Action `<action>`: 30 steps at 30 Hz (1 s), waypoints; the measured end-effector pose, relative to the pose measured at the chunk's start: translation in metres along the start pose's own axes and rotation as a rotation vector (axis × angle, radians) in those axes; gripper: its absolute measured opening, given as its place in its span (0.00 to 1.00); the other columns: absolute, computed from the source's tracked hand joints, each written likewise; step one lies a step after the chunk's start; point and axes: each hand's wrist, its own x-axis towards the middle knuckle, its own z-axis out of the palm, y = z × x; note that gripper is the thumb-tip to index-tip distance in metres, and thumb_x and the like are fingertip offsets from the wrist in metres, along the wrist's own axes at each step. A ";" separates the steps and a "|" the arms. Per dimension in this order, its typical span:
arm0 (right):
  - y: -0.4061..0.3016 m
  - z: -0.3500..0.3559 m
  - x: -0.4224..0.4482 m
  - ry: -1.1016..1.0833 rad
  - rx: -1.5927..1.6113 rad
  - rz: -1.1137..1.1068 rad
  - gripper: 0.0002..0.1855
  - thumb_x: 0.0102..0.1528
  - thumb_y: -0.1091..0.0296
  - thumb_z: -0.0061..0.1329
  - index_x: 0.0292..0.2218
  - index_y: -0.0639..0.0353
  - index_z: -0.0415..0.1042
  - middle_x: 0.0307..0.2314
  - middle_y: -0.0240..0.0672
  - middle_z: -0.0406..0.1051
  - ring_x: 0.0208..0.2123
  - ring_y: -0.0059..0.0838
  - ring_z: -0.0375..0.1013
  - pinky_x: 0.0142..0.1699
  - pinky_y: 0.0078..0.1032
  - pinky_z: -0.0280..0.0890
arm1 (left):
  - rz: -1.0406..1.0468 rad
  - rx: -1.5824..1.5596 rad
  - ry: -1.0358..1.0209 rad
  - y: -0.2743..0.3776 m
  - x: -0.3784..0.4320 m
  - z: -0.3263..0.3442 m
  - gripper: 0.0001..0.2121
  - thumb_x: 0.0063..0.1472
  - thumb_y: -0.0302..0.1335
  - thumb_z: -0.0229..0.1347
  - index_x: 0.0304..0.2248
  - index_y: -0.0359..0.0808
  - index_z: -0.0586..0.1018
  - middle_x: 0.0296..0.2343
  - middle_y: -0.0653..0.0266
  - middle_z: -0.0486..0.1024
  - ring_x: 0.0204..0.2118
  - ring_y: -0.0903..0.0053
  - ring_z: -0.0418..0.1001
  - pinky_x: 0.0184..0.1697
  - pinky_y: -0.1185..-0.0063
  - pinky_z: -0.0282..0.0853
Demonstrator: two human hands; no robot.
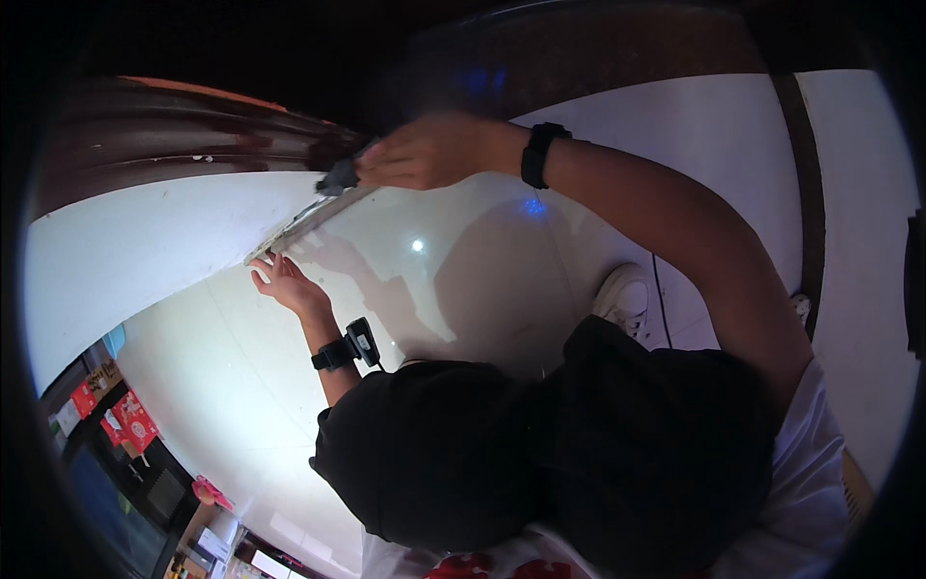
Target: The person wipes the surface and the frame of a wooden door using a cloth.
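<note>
A dark grey cloth (338, 178) is gripped in my right hand (434, 153), which presses it near the end of a dark brown glossy trim (181, 145) running above a white wall (145, 239). My right hand is slightly blurred, and a black band circles that wrist. Lower and to the left, my left hand (288, 284) has its fingers apart, its tips at the foot of the wall by a narrow, rough ledge (318, 217). I cannot tell whether the fingertips touch it. A black strap with a small black device (362, 342) sits on my left wrist.
Glossy pale floor tiles (239, 376) reflect a bright light. A black cable (660, 297) runs beside my white shoe (625, 297). Red boxes (134, 420) and a pink object (210, 492) stand at the lower left. A dark strip (803, 166) crosses the floor at right.
</note>
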 end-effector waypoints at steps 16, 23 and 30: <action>-0.024 0.032 -0.056 -0.379 -0.006 0.009 0.23 0.61 0.70 0.38 0.56 0.57 0.64 0.54 0.26 0.66 0.59 0.16 0.60 0.64 0.16 0.54 | 0.021 -0.018 0.044 -0.005 0.001 0.007 0.36 0.63 0.16 0.45 0.63 0.39 0.39 0.63 0.62 0.48 0.56 0.72 0.61 0.59 0.75 0.56; -0.024 0.031 -0.051 -0.300 -0.023 0.003 0.20 0.60 0.70 0.39 0.53 0.57 0.68 0.51 0.26 0.69 0.57 0.17 0.63 0.63 0.17 0.56 | 0.044 0.020 0.044 -0.003 -0.001 0.010 0.35 0.63 0.17 0.44 0.63 0.41 0.38 0.62 0.59 0.51 0.57 0.71 0.60 0.61 0.75 0.54; -0.037 0.029 -0.056 -0.387 -0.021 0.098 0.23 0.60 0.70 0.38 0.57 0.54 0.64 0.55 0.23 0.64 0.59 0.18 0.59 0.64 0.18 0.54 | 0.043 0.070 0.185 -0.001 -0.011 0.047 0.30 0.68 0.26 0.36 0.63 0.45 0.33 0.57 0.51 0.56 0.55 0.68 0.62 0.61 0.74 0.57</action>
